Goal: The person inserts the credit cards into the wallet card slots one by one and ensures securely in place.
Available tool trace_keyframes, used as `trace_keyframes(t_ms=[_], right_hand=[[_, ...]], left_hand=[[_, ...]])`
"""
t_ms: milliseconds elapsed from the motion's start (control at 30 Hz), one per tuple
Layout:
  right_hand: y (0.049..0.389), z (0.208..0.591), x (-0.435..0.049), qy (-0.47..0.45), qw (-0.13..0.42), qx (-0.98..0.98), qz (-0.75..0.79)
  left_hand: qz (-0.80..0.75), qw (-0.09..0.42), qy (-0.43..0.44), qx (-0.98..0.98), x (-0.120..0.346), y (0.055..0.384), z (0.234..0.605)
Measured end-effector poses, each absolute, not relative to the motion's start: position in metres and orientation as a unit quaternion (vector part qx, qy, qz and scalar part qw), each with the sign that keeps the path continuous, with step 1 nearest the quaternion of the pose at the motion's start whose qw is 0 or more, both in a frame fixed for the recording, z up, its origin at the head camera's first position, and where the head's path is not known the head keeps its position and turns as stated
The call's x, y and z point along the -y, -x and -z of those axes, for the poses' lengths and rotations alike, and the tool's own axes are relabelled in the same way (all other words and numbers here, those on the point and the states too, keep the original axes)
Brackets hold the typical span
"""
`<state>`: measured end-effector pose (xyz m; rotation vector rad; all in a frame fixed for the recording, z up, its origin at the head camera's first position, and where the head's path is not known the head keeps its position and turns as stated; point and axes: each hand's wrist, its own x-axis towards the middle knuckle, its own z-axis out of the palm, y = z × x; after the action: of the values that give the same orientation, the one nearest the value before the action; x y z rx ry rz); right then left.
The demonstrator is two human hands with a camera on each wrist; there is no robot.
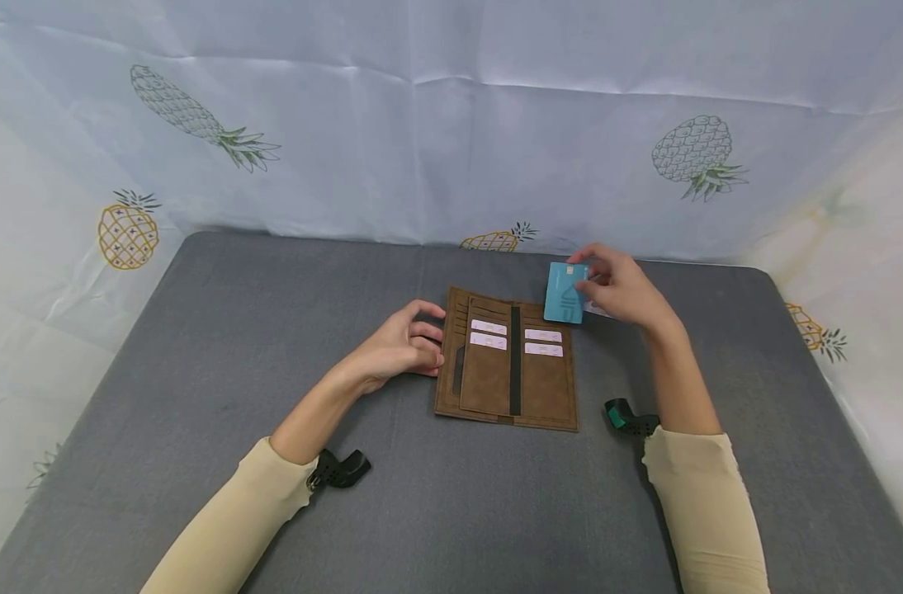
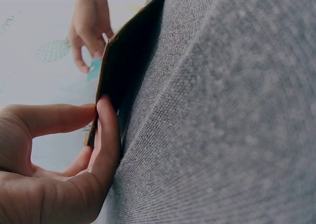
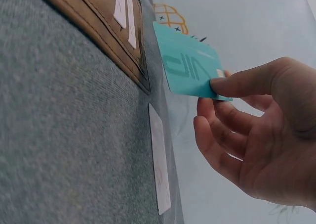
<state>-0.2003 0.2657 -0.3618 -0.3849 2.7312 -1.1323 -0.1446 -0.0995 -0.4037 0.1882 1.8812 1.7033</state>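
Nr wallet [image 1: 546,388] top R cnr: blue card [image 1: 561,301] pinched in R hand [image 1: 618,290]; L hand [image 1: 398,346] pinches wallet's edge.

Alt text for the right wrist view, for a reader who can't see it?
A right hand pinches a teal VIP card by its chip end, above a gray tabletop. A brown wallet with pale strips showing lies at upper left; a separate pale card lies near its corner.

Before you, the wallet [image 1: 484,379] rests on the table [image 1: 459,511], one card [image 1: 562,295] raised near its far right corner, another card [image 3: 159,159] rightward, the curtain [image 1: 451,165] behind.
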Motion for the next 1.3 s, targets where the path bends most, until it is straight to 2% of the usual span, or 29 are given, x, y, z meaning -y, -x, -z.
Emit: trace_keyframes(t_ms=[1300], right_hand=[[0.209, 0.378, -0.258, 0.125, 0.148, -0.897, 0.397]], left_hand=[[-0.641, 0.294, -0.067, -0.706, 0.099, 0.145, 0.404]])
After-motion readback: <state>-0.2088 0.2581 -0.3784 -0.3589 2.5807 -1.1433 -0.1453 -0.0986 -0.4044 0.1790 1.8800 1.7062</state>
